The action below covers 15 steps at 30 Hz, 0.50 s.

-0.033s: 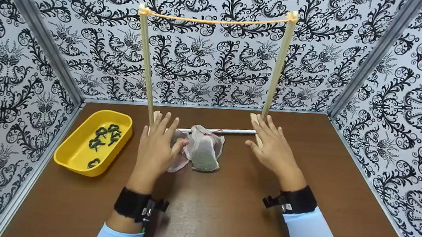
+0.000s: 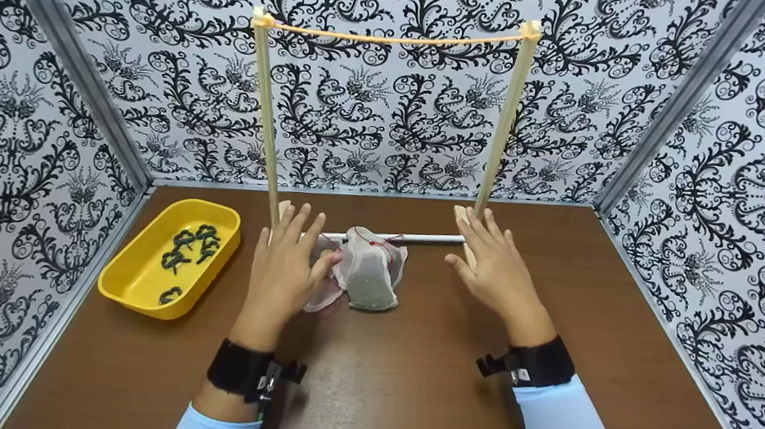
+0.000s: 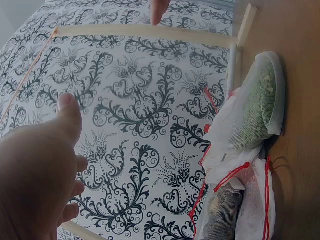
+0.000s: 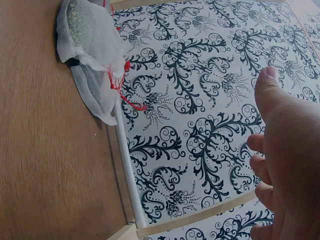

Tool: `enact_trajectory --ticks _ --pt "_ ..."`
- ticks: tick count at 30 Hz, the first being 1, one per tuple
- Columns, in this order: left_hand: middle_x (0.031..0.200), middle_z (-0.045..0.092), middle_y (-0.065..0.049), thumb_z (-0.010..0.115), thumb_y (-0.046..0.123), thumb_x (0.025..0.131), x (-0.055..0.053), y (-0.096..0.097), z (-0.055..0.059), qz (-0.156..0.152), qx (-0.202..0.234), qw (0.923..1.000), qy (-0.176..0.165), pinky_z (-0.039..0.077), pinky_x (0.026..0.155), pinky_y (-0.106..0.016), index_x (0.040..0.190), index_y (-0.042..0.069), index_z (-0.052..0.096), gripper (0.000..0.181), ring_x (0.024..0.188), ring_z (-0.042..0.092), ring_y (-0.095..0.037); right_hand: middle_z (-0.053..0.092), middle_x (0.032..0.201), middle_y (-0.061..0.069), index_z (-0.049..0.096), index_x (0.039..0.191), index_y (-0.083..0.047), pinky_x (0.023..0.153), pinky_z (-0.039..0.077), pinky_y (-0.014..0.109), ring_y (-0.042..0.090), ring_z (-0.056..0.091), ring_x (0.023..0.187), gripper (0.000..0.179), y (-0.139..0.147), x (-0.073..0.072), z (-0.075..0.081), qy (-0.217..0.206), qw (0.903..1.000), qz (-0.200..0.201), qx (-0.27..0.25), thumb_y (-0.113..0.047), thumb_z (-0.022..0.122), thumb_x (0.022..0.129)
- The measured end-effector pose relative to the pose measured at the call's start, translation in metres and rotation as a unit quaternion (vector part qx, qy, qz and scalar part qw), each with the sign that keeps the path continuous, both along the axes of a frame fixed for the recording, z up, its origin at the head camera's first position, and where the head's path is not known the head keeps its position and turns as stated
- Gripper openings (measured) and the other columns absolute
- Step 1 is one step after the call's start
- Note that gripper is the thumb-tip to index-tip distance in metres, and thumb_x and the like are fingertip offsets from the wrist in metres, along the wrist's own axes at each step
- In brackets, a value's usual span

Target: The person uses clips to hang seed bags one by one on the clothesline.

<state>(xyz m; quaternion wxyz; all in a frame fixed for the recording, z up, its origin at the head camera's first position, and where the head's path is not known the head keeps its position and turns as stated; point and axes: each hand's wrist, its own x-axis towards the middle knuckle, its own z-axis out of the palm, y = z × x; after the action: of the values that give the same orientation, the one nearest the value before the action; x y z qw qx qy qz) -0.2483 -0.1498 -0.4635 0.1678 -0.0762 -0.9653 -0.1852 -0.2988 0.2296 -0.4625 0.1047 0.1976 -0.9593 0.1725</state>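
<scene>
My left hand (image 2: 284, 268) hovers with fingers spread near the foot of the left wooden post (image 2: 266, 119), holding nothing. My right hand (image 2: 497, 266) is likewise spread beside the base of the right wooden post (image 2: 505, 122). Between the hands, white mesh drawstring bags (image 2: 371, 274) with red cords lie bunched on the table against a white rod (image 2: 431, 239) that joins the posts low down. Through the mesh of one bag (image 3: 257, 100) a green filling shows; a darker filling fills another bag (image 3: 222, 212). The left hand partly covers the bags in the head view.
An orange cord (image 2: 395, 40) sags slightly between the post tops. To the left, a yellow tray (image 2: 128, 284) holds several dark clips (image 2: 182, 241). Patterned walls (image 2: 374, 140) with grey metal edging enclose the brown table (image 2: 397, 390) at the back and sides.
</scene>
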Motion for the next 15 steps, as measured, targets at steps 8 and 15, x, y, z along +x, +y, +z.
enact_trajectory --ticks 8,15 --pt "0.187 0.034 -0.01 0.057 0.066 0.111 -0.001 -0.004 0.002 0.007 0.001 1.0 0.001 0.02 0.14 -0.073 0.174 0.018 0.047 0.08 0.178 0.02 -0.037 0.019 0.19 0.0 0.021 0.182 -0.03 0.142 0.011 0.072 0.038 0.012 0.179 0.085 0.0 -0.001 0.004 0.002 0.9999 0.01 -0.001 -0.068 0.052 0.113" --pt "0.187 0.03 -0.016 0.044 0.064 0.117 -0.003 -0.046 0.018 0.042 -0.007 0.9984 -0.036 0.023 0.138 -0.074 0.176 0.014 0.04 0.078 0.174 0.027 -0.045 0.026 0.188 0.004 0.038 0.177 -0.016 0.142 0.016 0.071 0.038 0.019 0.177 0.077 -0.008 0.005 0.01 0.021 0.9992 0.034 -0.004 -0.057 0.058 0.115"
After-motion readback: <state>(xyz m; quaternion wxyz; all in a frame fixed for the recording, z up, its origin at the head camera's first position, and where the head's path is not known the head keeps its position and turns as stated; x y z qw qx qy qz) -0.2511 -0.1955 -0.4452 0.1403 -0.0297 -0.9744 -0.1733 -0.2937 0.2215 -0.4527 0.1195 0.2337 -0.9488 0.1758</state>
